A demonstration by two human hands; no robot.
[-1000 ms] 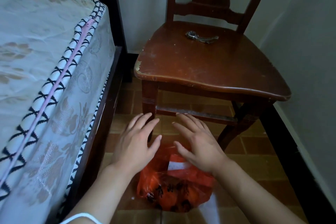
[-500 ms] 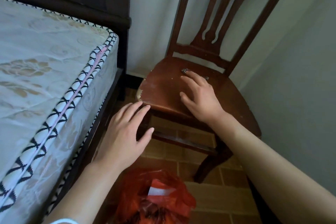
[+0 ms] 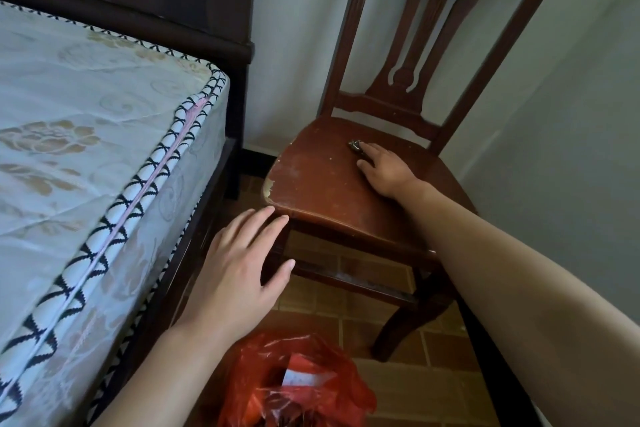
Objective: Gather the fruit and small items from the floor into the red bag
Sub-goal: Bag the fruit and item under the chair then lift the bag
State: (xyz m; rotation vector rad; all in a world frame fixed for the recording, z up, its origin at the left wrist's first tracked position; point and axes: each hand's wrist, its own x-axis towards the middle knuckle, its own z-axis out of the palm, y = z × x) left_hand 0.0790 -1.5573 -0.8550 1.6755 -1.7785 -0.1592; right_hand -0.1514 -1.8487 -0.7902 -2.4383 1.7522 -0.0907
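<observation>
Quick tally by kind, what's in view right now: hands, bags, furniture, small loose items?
Hands: 2, left hand and right hand
Bags: 1, red bag
Furniture: 2, chair and bed
Small loose items: 1, small metal item on the seat, at the right fingertips
Total: 6

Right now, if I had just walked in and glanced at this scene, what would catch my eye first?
Probably the right hand reaching across the wooden chair, its fingers laid over a small dark metal item on the seat. Next, the bright red bag open on the brick floor at the bottom, just below the left hand, which hovers with fingers spread by the chair's front corner. The patterned mattress fills the left side.
</observation>
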